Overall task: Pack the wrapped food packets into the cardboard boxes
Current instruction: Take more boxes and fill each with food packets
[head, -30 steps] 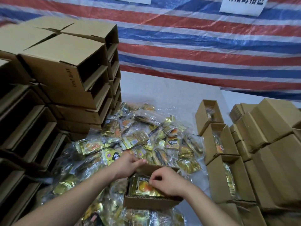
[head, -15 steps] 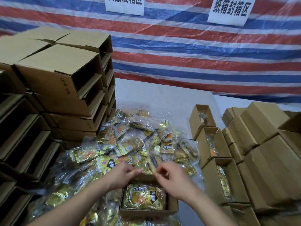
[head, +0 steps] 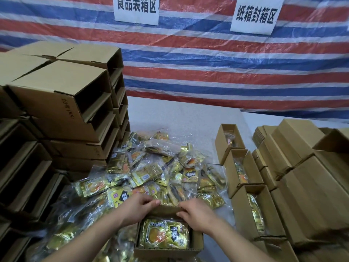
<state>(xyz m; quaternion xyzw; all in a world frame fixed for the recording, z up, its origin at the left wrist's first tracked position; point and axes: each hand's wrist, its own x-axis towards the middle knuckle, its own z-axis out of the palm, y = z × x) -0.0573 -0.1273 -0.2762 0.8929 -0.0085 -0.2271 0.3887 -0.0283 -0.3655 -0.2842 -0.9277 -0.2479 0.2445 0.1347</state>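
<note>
open box [head: 168,248] nearest the person is being filled, one gold packet [head: 166,236] lying flat inside | far flap being gripped by curled left hand [head: 140,207] and right hand [head: 196,211] | three boxes [head: 239,167] at right being shown loaded | large packet pile [head: 160,171] beyond, judged still to be packed

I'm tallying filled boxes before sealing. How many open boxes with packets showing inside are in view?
4. One box under the hands, at its far flap. Three stand in a row at right: far, middle, near. Closed boxes further right may hold more, unseen.
</note>
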